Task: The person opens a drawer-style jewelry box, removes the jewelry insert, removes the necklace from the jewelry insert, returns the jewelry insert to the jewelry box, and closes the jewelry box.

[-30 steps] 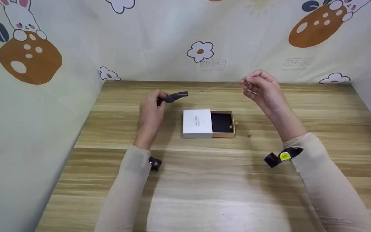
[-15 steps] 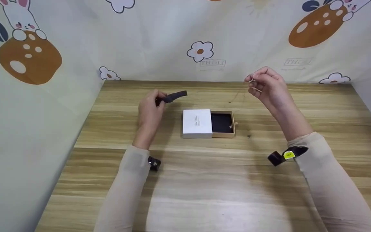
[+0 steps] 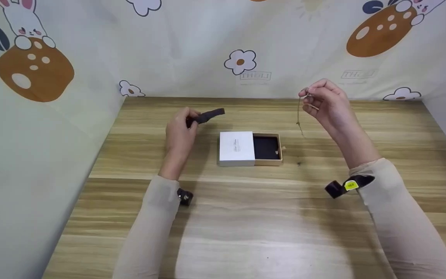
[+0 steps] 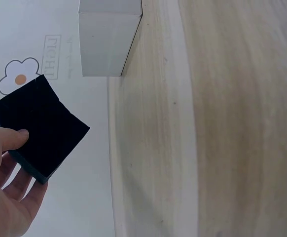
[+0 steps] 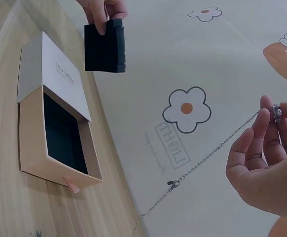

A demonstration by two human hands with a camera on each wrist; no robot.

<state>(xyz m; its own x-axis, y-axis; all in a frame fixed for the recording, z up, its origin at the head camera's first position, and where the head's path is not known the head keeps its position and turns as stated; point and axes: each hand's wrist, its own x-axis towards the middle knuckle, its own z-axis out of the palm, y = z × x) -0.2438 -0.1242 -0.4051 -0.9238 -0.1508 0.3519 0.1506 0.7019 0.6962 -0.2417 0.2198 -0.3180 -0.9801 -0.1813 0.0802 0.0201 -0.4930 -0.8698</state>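
Note:
My left hand [image 3: 180, 130] holds a black foam pad [image 4: 40, 126] by its edge, thumb on one face and fingers behind, raised left of the box. To the right and higher, my right hand [image 3: 329, 102] pinches a thin silver chain bracelet [image 5: 197, 168] at its small charm [image 5: 278, 112]. The chain hangs down from the fingertips, with a clasp [image 5: 173, 184] partway along it. Between the hands stands a small drawer box: a white sleeve [image 3: 236, 147] with its tan drawer [image 3: 268, 162] pulled partly out to the right. The drawer's inside looks dark.
The box rests on a wood-grain table [image 3: 230, 217]. Behind it rises a pale curtain [image 3: 192, 46] printed with flowers and rabbits. A ribbon tab [image 5: 71, 185] sticks out from the drawer's front. Wrist cameras are strapped to both sleeves.
My right hand has moved right and slightly up; the bracelet, earlier stretched faintly leftward, now hangs straight down. My left hand with the foam pad has barely shifted. The box stays put.

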